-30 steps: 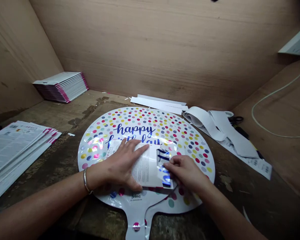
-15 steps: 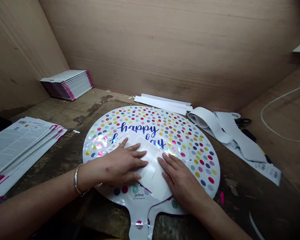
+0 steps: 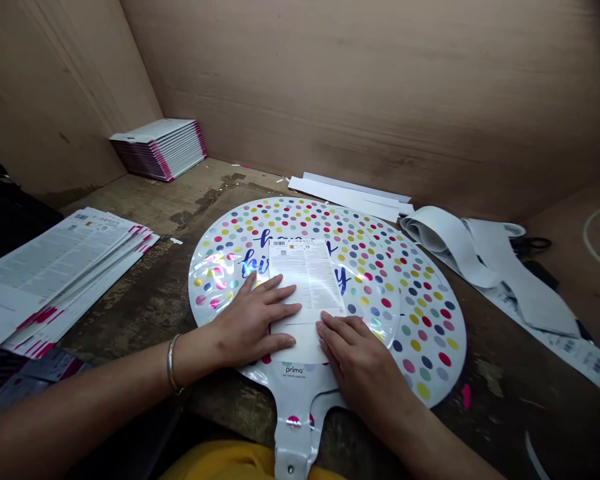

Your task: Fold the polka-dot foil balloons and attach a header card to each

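Observation:
Two flat, round foil balloons with coloured dots overlap on the table, their tails toward me. The upper one bears blue "happy birthday" lettering, partly covered. A white printed card with a barcode and small text lies upright over that lettering; a fold or edge crosses its lower part. My left hand rests flat with spread fingers at the card's left edge. At its lower right edge, my right hand lies with fingers extended and slightly bent, fingertips touching the card. Neither hand grips anything.
Similar printed cards lie stacked at left. A neat pile of pink-edged packs stands in the back left corner. White paper strips lie by the back panel. A label roll and black scissors are at right.
The card has turned from a slant to nearly straight on the balloon. My hands have shifted to its left and right edges. The whole view has swung slightly left.

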Motion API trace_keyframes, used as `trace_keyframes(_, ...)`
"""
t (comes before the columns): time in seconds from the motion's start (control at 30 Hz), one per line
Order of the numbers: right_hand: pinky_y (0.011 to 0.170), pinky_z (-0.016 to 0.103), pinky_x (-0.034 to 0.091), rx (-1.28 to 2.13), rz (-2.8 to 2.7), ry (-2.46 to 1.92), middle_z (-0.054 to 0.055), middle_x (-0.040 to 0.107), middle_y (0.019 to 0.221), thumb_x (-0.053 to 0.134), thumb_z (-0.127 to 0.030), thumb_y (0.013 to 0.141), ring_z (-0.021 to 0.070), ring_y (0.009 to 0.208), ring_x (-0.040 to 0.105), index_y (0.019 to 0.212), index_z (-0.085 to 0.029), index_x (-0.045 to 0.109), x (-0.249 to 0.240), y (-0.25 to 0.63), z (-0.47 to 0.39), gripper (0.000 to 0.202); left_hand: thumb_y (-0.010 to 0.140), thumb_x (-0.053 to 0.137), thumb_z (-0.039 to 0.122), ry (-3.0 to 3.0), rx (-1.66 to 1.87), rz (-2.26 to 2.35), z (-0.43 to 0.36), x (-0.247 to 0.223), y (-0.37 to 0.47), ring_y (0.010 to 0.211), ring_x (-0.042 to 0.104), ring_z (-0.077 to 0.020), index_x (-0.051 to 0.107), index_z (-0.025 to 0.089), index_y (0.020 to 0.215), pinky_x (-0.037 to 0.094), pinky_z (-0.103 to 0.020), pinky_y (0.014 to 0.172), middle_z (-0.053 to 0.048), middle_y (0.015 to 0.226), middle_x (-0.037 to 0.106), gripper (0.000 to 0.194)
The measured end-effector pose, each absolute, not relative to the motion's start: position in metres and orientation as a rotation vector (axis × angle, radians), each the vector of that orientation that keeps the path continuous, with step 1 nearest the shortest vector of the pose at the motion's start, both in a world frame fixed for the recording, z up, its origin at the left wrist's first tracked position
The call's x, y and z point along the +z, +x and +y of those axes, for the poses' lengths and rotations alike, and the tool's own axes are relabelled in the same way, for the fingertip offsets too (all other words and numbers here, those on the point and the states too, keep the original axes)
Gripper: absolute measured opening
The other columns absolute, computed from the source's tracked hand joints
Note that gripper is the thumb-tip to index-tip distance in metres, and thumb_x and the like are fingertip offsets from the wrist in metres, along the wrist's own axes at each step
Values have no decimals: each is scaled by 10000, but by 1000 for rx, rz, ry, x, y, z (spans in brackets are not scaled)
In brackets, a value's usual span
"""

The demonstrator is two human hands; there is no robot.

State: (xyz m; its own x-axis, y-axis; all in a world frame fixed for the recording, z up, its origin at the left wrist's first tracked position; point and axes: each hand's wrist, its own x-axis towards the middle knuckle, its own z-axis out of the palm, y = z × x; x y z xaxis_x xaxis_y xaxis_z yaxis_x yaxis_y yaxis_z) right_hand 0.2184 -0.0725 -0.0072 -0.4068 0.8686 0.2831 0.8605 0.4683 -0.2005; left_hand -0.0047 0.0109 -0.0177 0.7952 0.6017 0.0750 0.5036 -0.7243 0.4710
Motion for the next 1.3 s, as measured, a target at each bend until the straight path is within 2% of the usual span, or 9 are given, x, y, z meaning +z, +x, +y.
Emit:
trace_keyframes(0.1,802,353,508,161,-2262,-1515,106,644,1007,473,-131,883,207,913,572,867,-150,642,6,214,-61,171,844,564,469,2539,270,896,10,-16,-9,1374,193,-363,490,361,1293,101,-672,1038,-42,1478,323,468)
trace_keyframes(0.2,732,320,491,331,-2250,-1470,65,609,875,511,-152,865,178,819,558,796,-175,609,10,206,-45,122,837,579,461,2535,241,851,16,-14,-8,1378,178,-364,501,372,1281,94,-678,1033,-40,1470,340,461)
trace_keyframes(0.37,650,290,447,563,-2223,-1565,17,566,784,572,-160,819,156,731,531,735,-195,530,-2,197,-36,101,760,621,577,2452,311,806,25,-19,-9,1373,221,-331,446,281,1335,50,-645,1065,-70,1434,402,670)
trace_keyframes(0.47,659,290,444,588,-2179,-1574,14,568,811,569,-145,814,156,742,536,823,-203,546,-4,199,-38,63,818,573,535,2453,332,796,25,-23,-11,1380,205,-320,442,275,1338,38,-635,1070,-62,1443,387,596)
trace_keyframes(0.63,734,296,463,622,-2223,-1457,39,566,918,498,-153,873,160,827,555,997,-231,597,-6,198,-38,177,851,559,438,2482,343,788,24,-22,-9,1378,218,-307,448,270,1332,52,-616,1079,-47,1434,404,522)
trace_keyframes(0.77,731,287,469,607,-2267,-1418,48,562,927,480,-156,889,154,814,558,980,-218,610,-6,196,-38,171,846,568,448,2485,352,801,25,-19,-8,1370,242,-308,474,273,1313,42,-609,1081,-52,1412,435,507)
trace_keyframes(0.93,711,267,466,676,-2299,-1377,37,547,922,472,-118,877,137,795,547,867,-201,585,-4,198,-40,141,840,575,464,2485,359,798,25,-20,-9,1366,254,-304,470,278,1315,28,-591,1088,-47,1415,432,521)
trace_keyframes(1.13,774,287,480,649,-2310,-1358,55,545,1028,460,-157,899,151,883,562,1054,-232,577,-5,200,-42,208,846,564,469,2493,348,789,26,-20,-9,1368,250,-294,462,274,1322,13,-576,1094,-39,1424,420,524)
trace_keyframes(1.3,740,277,482,658,-2271,-1354,51,561,978,445,-147,904,147,853,567,913,-211,587,-6,200,-45,156,841,571,477,2482,341,785,27,-19,-10,1366,255,-297,467,285,1316,4,-580,1091,-38,1420,426,523)
